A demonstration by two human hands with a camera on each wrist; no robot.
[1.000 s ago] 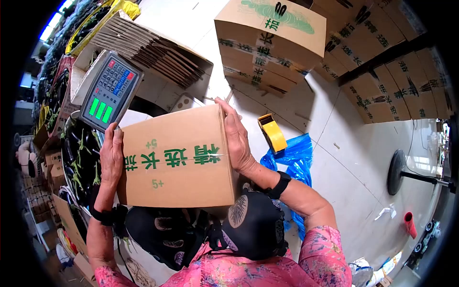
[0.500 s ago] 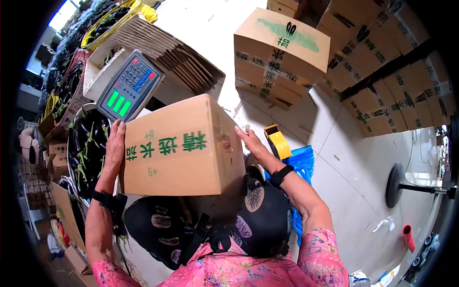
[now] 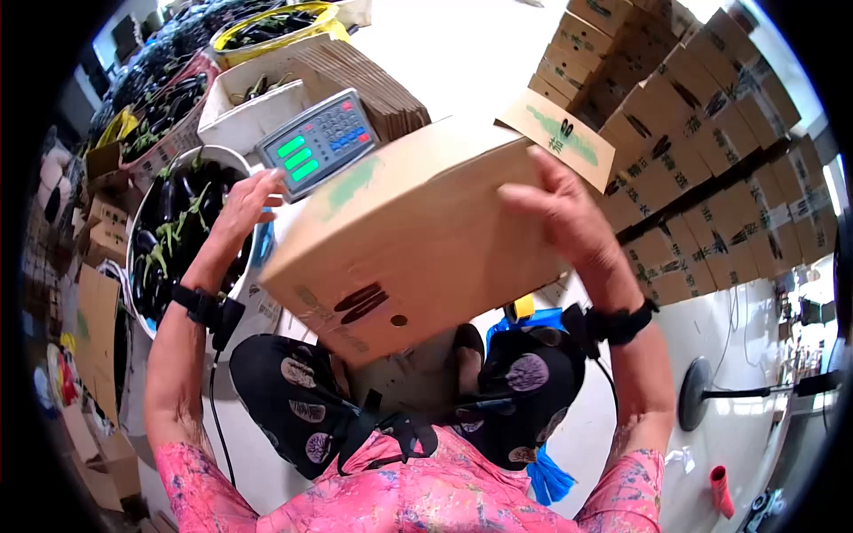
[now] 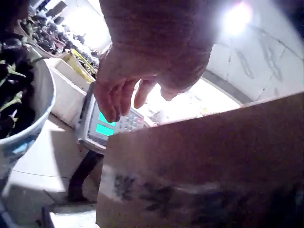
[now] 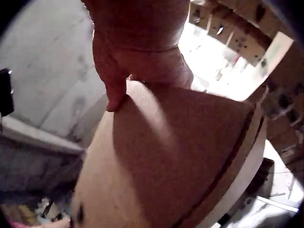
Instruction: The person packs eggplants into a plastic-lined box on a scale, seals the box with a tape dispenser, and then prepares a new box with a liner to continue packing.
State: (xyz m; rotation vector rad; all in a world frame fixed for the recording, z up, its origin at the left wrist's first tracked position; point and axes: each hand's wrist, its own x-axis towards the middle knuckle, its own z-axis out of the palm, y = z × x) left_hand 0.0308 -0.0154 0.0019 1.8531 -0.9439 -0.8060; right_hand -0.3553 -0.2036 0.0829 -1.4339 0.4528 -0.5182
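A cardboard box (image 3: 426,240) with green and black print hangs tilted above the knees. At its right end, my right hand (image 3: 569,213) grips the box, thumb on one face and fingers over the edge; the right wrist view shows the hand (image 5: 142,66) at that edge. My left hand (image 3: 240,213) is off the box, its fingers loosely bent beside the scale display (image 3: 318,142) with green digits. In the left wrist view, those fingers (image 4: 114,99) overlap the display, above the box's edge.
A white tub (image 3: 142,222) of eggplants stands at left. Flattened cartons (image 3: 373,84) lean behind the display. Stacked printed boxes (image 3: 702,133) fill the right back. A yellow tape dispenser (image 3: 522,308) and blue plastic (image 3: 551,480) lie by the right knee; a fan base (image 3: 696,395) stands farther right.
The box has been turned and tipped, so a different face shows. My left hand has come off its left side, while the right hand has moved up and taken hold of the right end.
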